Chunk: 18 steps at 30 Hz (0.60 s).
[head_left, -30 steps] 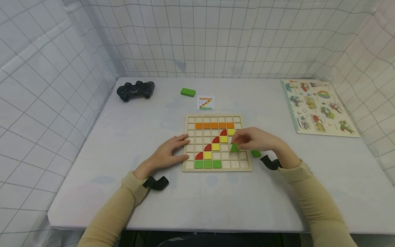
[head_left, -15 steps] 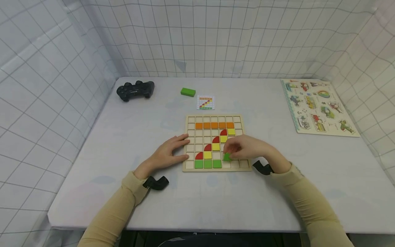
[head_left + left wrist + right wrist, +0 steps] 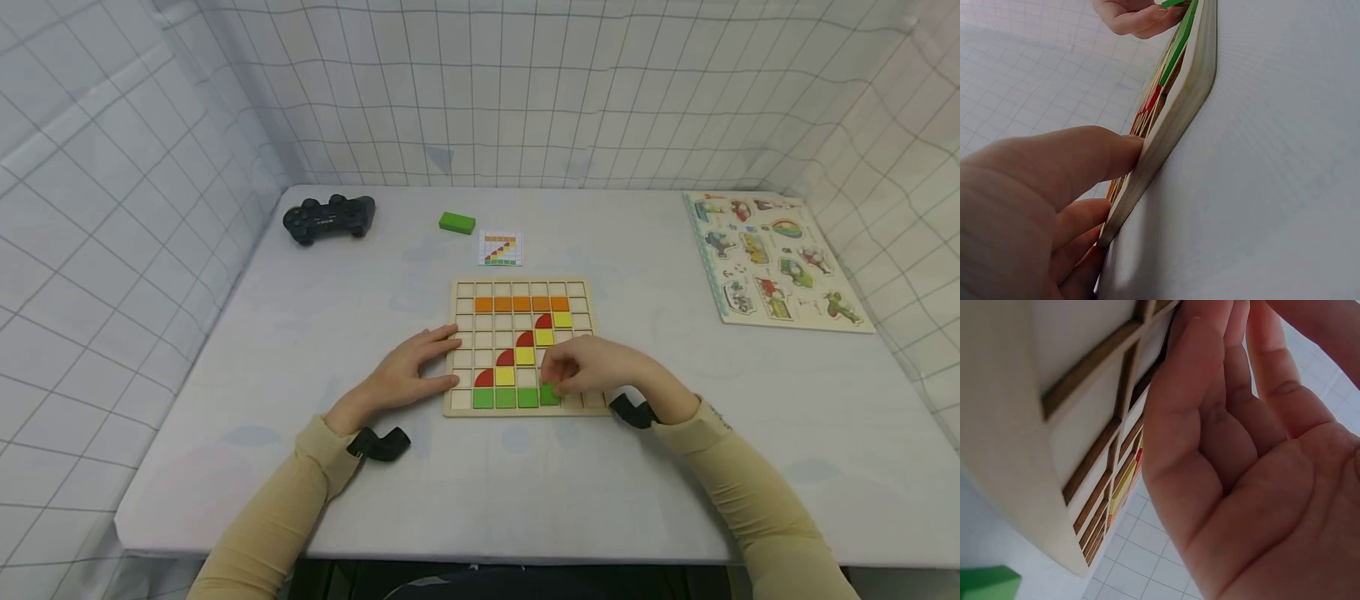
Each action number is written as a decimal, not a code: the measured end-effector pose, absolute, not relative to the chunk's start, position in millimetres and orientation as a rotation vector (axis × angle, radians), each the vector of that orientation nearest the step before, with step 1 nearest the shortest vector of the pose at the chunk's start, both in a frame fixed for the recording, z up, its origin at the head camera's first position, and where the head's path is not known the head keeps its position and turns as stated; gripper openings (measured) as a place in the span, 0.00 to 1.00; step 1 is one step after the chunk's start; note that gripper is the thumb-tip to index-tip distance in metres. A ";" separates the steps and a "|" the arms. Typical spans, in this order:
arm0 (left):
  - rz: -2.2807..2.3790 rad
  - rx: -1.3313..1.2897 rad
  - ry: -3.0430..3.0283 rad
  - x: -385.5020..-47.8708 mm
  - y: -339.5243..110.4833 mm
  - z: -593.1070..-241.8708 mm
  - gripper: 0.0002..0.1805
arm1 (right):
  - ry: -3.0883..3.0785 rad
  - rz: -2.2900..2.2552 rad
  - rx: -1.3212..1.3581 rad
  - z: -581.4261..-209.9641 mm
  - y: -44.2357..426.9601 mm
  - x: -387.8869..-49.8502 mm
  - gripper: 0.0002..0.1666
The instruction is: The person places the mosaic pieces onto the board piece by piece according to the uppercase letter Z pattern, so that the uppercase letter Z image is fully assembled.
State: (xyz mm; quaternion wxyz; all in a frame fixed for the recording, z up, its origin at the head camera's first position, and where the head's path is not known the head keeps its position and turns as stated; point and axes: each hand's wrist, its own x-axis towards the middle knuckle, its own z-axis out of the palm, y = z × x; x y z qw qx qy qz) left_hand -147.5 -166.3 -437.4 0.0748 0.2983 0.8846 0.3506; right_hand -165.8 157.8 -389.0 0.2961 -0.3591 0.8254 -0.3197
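A wooden grid board (image 3: 461, 408) lies in the middle of the table, with orange, red, yellow and green tiles set in some cells. My left hand (image 3: 408, 367) rests on its left edge, fingers stretched out; in the left wrist view the thumb (image 3: 1104, 153) touches the rim. Over the bottom row, my right hand (image 3: 596, 365) pinches a green square tile (image 3: 550, 395) beside the row's green tiles (image 3: 506, 398). That tile sits tilted in the left wrist view. In the right wrist view my fingers hide it.
Behind the board lie a pattern card (image 3: 500, 248) and a green block (image 3: 457, 222). A black game controller (image 3: 330, 218) is at the back left, a picture puzzle board (image 3: 780, 262) at the right. Another green piece (image 3: 988, 584) lies beside the grid board's right side.
My right hand has carried the green tile left and toward me, from the board's right part to the bottom row. My left hand has stayed in place.
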 end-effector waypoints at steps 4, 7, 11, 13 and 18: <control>1.055 0.895 2.653 -147.7 -166.6 -437.8 0.34 | 2.195 -0.827 -0.940 -388.7 157.0 -165.2 0.05; 1.057 0.893 2.652 -147.5 -166.4 -437.3 0.34 | 2.198 -0.817 -0.933 -388.6 156.1 -164.5 0.05; 1.058 0.888 2.652 -147.6 -166.2 -437.0 0.34 | 2.210 -0.815 -0.918 -387.7 155.4 -163.2 0.05; 1.056 0.886 2.652 -147.6 -166.1 -437.0 0.34 | 2.219 -0.808 -0.909 -387.6 155.1 -162.8 0.05; 1.055 0.882 2.651 -147.7 -166.2 -437.3 0.35 | 2.219 -0.805 -0.921 -388.0 155.9 -163.1 0.05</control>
